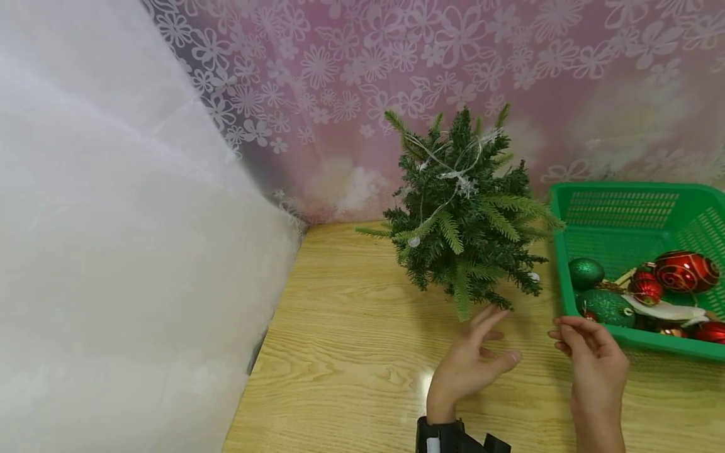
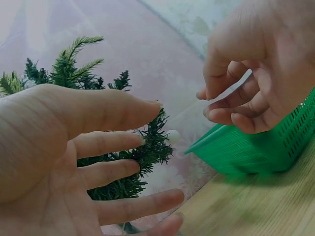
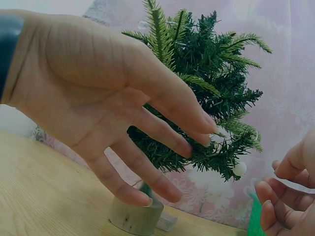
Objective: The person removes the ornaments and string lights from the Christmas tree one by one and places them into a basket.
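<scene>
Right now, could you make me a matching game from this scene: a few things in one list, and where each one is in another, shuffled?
Things:
1. tree
2. baubles
3. left hand
4. right hand

Places:
A. in the green basket
B. at the basket's front rim, fingers curled
C. open, below the tree's lowest twigs
D. upright on the table, left of the basket

Pairs: 1-D, 2-A, 3-C, 4-B

No readable text or labels.

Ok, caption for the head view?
Left hand open beside a small tree; right hand near a green basket of ornaments.
</scene>
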Tool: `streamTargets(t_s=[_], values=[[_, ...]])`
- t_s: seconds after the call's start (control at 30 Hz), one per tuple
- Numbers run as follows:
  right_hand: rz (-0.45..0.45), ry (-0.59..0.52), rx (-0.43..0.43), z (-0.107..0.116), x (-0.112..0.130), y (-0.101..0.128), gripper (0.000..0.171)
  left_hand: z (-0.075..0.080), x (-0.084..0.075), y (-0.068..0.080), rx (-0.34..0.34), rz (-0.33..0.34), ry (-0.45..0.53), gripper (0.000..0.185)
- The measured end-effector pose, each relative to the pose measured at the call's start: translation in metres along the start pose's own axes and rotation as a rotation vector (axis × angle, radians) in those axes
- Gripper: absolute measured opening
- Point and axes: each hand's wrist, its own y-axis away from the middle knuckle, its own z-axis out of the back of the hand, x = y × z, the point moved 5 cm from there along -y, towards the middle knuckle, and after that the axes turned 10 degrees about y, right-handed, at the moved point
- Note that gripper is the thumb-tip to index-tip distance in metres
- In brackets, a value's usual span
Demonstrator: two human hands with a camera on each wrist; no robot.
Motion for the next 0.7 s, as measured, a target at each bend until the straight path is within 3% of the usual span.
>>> streamTargets(t_s=[0.17, 0.37, 0.43, 0.6, 0.7], values=[[0.004, 0.004, 0.005, 0.000, -0.002, 0.000, 0.011, 0.004, -0.002, 0.001, -0.060, -0.011, 0.038, 0.050], [0.100, -0.003, 0.083, 0.004, -0.016, -0.010, 0.013, 0.024, -0.008, 0.010, -0.311, -0.025, 0.236, 0.028], [0.123, 0.000, 0.102, 0.004, -0.020, -0.013, 0.015, 0.030, -0.012, 0.014, -0.350, -0.055, 0.295, 0.029], [0.038, 0.040, 0.056, 0.000, -0.013, -0.007, 0.012, 0.034, -0.027, 0.017, -0.324, -0.184, 0.388, 0.034], [-0.008, 0.078, 0.023, -0.004, -0.005, -0.001, 0.011, 0.032, -0.032, 0.018, -0.303, -0.213, 0.432, 0.033]])
